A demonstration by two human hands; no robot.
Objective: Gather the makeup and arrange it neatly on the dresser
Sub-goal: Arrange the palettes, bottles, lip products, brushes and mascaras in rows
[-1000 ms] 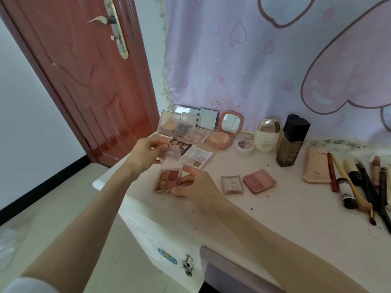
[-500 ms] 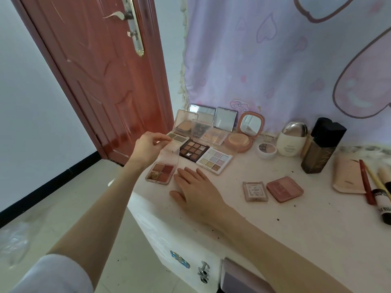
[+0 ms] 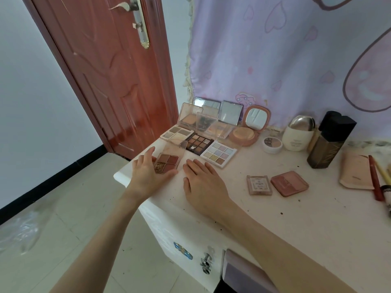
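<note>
A small four-pan palette (image 3: 167, 162) with a raised clear lid lies near the left corner of the white dresser (image 3: 275, 212). My left hand (image 3: 148, 174) lies open against its left and front sides, fingers straight. My right hand (image 3: 203, 180) rests flat and open on the dresser just right of it. Behind stand several open palettes: a brown one (image 3: 198, 142), a pastel one (image 3: 219, 154) and a beige one (image 3: 176, 133). A round peach compact (image 3: 245, 133) with a mirror stands further right.
Two closed compacts (image 3: 259, 185) (image 3: 288, 182) lie at mid-dresser. A small round pot (image 3: 272, 144), a cream jar (image 3: 298, 133) and a dark bottle (image 3: 329, 140) stand at the back. A beige pouch (image 3: 354, 173) and pencils (image 3: 374, 176) lie right. A red door (image 3: 105, 70) stands left.
My left hand let go of the palette's clear lid and came down flat beside the palette. The palette now lies on the dresser corner. My right hand stays flat next to it.
</note>
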